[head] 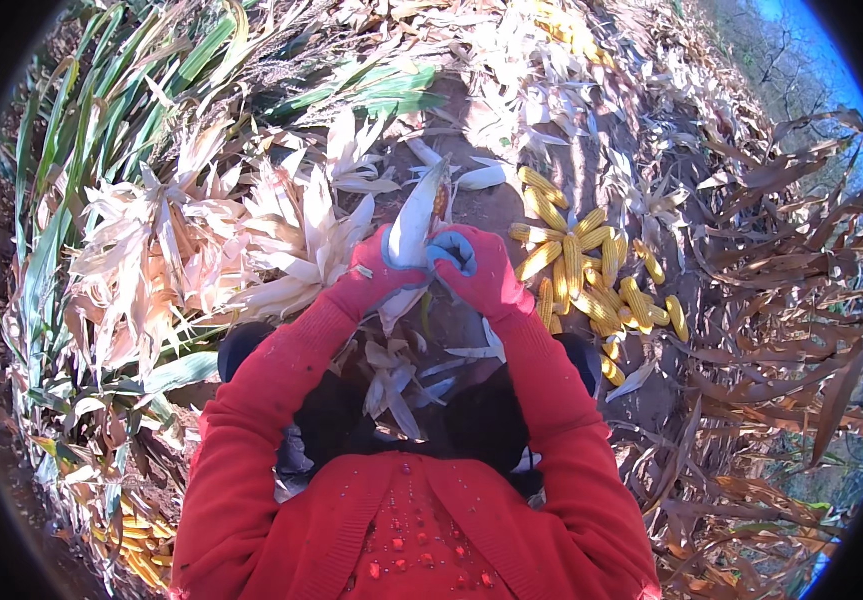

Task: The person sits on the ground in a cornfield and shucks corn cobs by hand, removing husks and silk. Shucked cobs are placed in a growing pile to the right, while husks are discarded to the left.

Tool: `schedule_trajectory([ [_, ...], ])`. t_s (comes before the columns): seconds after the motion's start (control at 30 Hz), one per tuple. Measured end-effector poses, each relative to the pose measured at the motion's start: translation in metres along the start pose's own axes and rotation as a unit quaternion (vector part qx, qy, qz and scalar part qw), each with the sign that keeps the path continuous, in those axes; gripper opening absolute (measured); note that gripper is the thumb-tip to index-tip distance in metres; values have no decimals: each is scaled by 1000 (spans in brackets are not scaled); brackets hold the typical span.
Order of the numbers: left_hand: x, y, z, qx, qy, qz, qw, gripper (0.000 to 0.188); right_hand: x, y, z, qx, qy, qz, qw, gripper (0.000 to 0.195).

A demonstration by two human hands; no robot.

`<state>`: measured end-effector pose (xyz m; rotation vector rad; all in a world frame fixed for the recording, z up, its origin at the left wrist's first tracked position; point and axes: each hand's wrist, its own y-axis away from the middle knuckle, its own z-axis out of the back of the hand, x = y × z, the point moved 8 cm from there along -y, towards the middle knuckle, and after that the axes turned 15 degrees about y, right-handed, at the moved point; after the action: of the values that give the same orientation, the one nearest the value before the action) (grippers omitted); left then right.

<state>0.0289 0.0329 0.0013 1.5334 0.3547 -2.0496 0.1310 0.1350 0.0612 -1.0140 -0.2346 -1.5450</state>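
Observation:
An ear of corn in pale husk (pixel 415 217) points away from me, its husk parted near the tip where some yellow-orange kernels show. My left hand (pixel 390 266), in a red glove with a grey-blue palm, is closed around the lower part of the ear. My right hand (pixel 472 266), gloved alike, is at the ear's right side with curled fingers against the husk; what its fingertips pinch is hard to make out. To the right lies a pile of husked yellow corn cobs (pixel 574 255) on the soil. Dry empty husks (pixel 319 240) lie to the left of my hands.
Green corn stalks and leaves (pixel 78 150) lie at the upper left. More yellow cobs (pixel 142 544) are at the lower left, and others (pixel 570 30) at the top. Brown dry corn plants (pixel 784 300) line the right side. Loose husks (pixel 394 375) lie between my knees.

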Motion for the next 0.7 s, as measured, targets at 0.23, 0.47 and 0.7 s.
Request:
schedule_trajectory([
  [0.23,48,1,-10,-4,288,50,956,69,-23,-2,21,-146,-184,-130,963,35],
  [0.47,22,8,-25,45,340,28,939,61,-11,-8,14,-141,138,15,980,96],
  [0.7,-1,9,-21,49,360,14,932,49,-7,-14,22,-196,127,6,972,38],
])
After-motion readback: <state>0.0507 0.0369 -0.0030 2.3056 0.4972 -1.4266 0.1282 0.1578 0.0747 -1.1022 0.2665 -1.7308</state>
